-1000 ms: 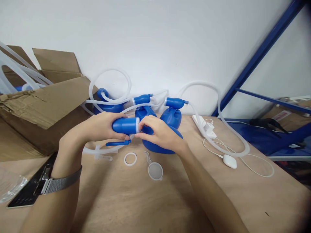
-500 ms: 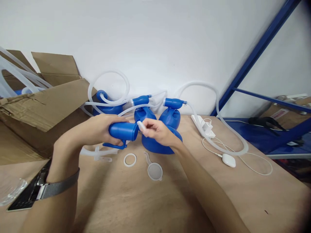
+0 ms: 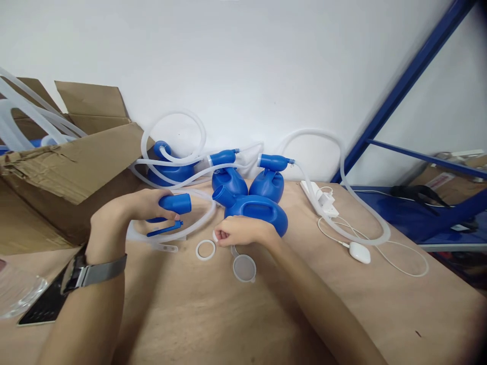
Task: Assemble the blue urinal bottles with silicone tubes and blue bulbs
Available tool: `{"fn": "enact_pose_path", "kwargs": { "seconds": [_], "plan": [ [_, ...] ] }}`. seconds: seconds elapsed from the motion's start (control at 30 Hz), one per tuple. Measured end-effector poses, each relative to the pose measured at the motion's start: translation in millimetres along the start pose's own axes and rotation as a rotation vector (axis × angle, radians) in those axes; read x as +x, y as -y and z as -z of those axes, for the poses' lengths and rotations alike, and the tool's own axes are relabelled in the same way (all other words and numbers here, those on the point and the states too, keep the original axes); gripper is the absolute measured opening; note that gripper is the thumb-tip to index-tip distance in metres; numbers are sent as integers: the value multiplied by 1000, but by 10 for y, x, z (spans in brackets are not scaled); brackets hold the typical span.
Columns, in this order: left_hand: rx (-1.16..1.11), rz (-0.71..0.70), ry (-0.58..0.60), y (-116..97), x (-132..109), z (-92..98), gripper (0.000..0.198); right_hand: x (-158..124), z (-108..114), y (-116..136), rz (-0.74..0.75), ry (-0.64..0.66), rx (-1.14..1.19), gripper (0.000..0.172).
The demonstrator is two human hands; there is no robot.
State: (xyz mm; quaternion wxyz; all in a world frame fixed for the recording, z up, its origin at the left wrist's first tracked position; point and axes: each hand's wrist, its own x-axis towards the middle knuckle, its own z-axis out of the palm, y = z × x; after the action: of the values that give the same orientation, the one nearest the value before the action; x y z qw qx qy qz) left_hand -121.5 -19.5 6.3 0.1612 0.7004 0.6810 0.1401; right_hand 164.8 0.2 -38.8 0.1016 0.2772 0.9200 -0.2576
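My left hand is closed around a blue plastic cylinder-shaped fitting, its open mouth facing right, with a thin blue strap piece hanging under it. My right hand is low over the table with curled fingers, pinching a small white plastic ring, seen edge-on and mostly hidden. Just left of those fingers lies a flat white ring. A round translucent cap with a strap lies below the right hand. Behind that hand, a blue bottle with a handle and slanted open neck rests on the table.
Several blue bottles with clear hoses stand along the wall. An open cardboard box with hoses is at the left. To the right are a white power strip, a white charger and a blue shelf frame.
The right hand has moved down from the blue fitting's mouth to the tabletop beside the flat ring. My left hand has drawn the fitting leftward, uncovering the bottle's neck.
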Motion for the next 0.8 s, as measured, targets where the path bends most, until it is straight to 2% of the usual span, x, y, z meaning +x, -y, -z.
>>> {"fn": "enact_pose_path", "kwargs": {
  "seconds": [0.1,0.2,0.3,0.37,0.47,0.53,0.63,0.7,0.8],
  "plan": [
    [82,66,156,148,152,-120,83,-32,-14,24,-123,4,-157,11],
    [100,60,222,242,285,-279,87,-96,9,29,-186,26,-204,10],
    [106,48,233,258,371,-404,80,-154,74,11,-134,21,-135,9],
    [112,33,214,198,378,-410,80,-194,132,-7,-32,-22,-35,8],
    [91,-46,143,-37,271,-281,83,-259,213,-36,131,-205,81,12],
    [-36,-203,83,-276,130,-163,78,-293,250,-55,185,-405,145,16],
    [-249,-408,90,-647,-72,-78,63,-312,278,-70,210,-717,370,19],
    [-276,-488,-47,-826,-139,-113,55,-305,286,-67,226,-838,584,20],
    [-244,-567,-305,-953,-140,-230,50,-292,290,-49,251,-858,784,23]
  ]
}}
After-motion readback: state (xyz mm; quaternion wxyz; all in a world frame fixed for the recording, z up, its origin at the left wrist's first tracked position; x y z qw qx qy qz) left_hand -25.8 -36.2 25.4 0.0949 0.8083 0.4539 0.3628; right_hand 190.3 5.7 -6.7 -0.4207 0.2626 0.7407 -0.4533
